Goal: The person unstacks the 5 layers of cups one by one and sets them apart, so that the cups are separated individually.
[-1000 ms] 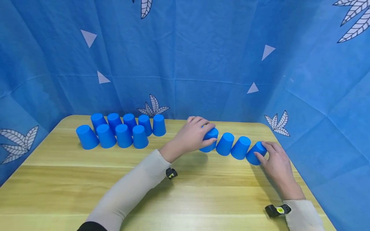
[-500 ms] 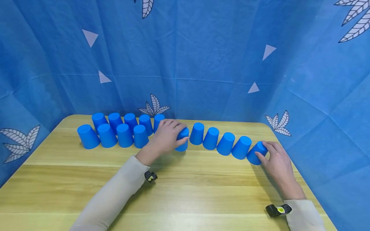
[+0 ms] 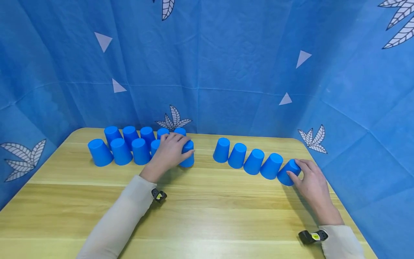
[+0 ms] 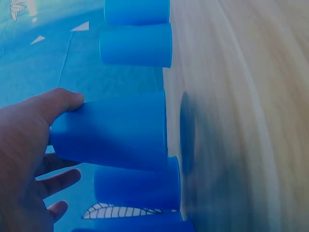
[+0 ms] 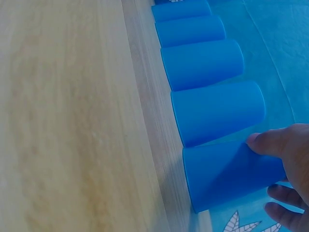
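My left hand grips an upside-down blue plastic cup near its base, at the right end of the left group of cups. In the left wrist view that cup hangs just above the table, its shadow apart from the rim. The thumb lies along one side, and the other fingers are partly hidden behind. My right hand holds the rightmost cup of the right row between thumb and fingers. This cup stands rim-down on the wood in the right wrist view, beside its neighbour.
Several upturned blue cups stand in two rows at the left, including a front-row cup and a back-row cup. More cups, such as one, form a slanting row at the right. A blue patterned cloth hangs behind the wooden table.
My left hand has moved left from the right row to the left group, carrying a cup. Two more cups of the right row have come into view behind it. My right hand stays put.
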The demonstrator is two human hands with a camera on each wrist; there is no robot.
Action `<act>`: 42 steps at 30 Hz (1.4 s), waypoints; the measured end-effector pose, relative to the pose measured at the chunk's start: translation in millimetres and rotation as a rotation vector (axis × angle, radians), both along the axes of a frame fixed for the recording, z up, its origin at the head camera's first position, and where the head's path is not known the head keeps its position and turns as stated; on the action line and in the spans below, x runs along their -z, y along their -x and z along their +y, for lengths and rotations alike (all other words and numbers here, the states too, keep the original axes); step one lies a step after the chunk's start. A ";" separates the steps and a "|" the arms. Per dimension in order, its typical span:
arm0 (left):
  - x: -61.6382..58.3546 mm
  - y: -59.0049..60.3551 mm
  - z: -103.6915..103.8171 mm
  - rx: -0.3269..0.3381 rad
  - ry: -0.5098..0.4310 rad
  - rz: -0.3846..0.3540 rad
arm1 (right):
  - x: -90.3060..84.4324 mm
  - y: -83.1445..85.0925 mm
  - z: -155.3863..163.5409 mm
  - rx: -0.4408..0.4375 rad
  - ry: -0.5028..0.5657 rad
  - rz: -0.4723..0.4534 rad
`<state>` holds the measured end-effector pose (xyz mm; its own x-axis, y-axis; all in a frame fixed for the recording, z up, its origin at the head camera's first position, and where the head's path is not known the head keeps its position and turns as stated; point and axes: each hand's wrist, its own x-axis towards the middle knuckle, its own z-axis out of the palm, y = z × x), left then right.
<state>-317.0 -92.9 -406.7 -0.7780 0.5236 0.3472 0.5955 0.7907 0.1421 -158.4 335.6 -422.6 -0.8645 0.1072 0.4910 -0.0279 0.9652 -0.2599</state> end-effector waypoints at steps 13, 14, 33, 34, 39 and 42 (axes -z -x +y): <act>1.6 4.7 -17.6 -0.053 0.023 -0.102 | 0.2 -0.3 0.9 -0.003 -0.006 0.006; 0.9 4.6 -18.5 -0.062 0.022 -0.110 | 0.0 -0.2 1.0 -0.003 -0.005 0.005; -5.6 2.2 -22.8 -0.073 -0.003 -0.079 | 0.1 0.6 2.3 0.007 -0.004 -0.015; -6.5 1.4 -22.0 -0.063 -0.009 -0.063 | 0.2 0.6 2.4 0.008 -0.004 -0.016; -10.7 -5.3 -14.1 0.002 -0.024 0.037 | 0.2 0.2 2.4 0.011 -0.004 -0.022; -12.6 -9.2 -5.9 0.036 -0.032 0.073 | 0.1 -0.5 1.9 0.013 -0.002 -0.028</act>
